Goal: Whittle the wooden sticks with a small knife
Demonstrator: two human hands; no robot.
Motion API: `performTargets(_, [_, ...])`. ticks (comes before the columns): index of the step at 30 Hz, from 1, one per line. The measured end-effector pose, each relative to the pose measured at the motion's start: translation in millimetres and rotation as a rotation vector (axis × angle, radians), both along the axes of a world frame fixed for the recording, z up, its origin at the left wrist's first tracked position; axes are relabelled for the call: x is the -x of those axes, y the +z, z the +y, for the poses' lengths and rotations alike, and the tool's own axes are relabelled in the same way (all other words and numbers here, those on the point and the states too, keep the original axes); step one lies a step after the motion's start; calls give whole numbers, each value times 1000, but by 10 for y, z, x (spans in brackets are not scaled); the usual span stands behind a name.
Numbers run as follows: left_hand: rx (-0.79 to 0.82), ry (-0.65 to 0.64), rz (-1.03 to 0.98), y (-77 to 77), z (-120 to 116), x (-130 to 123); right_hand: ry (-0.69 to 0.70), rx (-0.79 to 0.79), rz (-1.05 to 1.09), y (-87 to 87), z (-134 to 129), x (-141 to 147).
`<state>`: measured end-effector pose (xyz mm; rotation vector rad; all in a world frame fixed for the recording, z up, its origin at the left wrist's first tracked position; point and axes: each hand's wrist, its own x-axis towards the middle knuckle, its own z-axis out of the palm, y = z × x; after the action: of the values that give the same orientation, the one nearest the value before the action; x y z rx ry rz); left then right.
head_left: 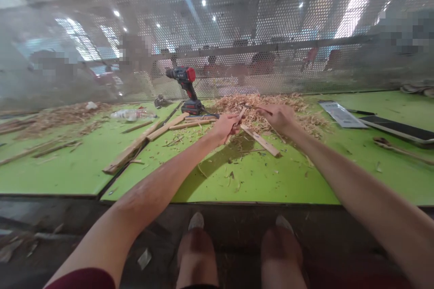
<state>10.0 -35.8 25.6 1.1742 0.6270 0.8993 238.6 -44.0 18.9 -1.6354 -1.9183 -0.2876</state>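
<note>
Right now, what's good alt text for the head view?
A person's left hand grips a wooden piece and the right hand a slim tool above a green table, with wood shavings and an upright cordless drill beyond.

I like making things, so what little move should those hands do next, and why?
Probably draw the slim tool in the right hand lightly along the wooden stick: the left hand grips that stick, the tool is close to it, and curly shavings lie piled beyond.
</note>
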Motion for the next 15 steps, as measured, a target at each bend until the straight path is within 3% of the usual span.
performTargets(7, [-13,-76,-26,38,-21,36,-211,-62,169,-12,38,-412])
performTargets(11, [45,85,-110,8,73,10,-202,-93,306,22,88,-496])
performTargets(15, [38,206,-182,1,184,-6,-89,-7,430,123,43,-267])
